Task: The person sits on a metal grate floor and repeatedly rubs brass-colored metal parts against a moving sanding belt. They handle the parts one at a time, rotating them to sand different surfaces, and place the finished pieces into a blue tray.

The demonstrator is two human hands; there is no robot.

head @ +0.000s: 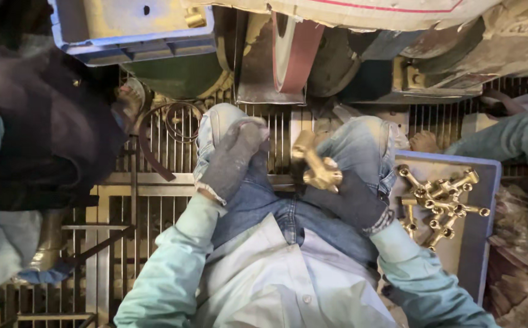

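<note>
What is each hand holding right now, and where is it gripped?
The right hand grips a brass fitting by its lower body. The left hand holds nothing, resting on the knee.

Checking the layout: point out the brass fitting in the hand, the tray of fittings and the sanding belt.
brass fitting (317, 168), head view, its middle body.
tray (488, 200), head view, bare right rim.
sanding belt (297, 54), head view, reddish band.

Brass fittings lie in a tray right of the knees, belt sander ahead.

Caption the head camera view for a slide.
Gloved right hand holds a brass fitting before the sanding belt.
</note>
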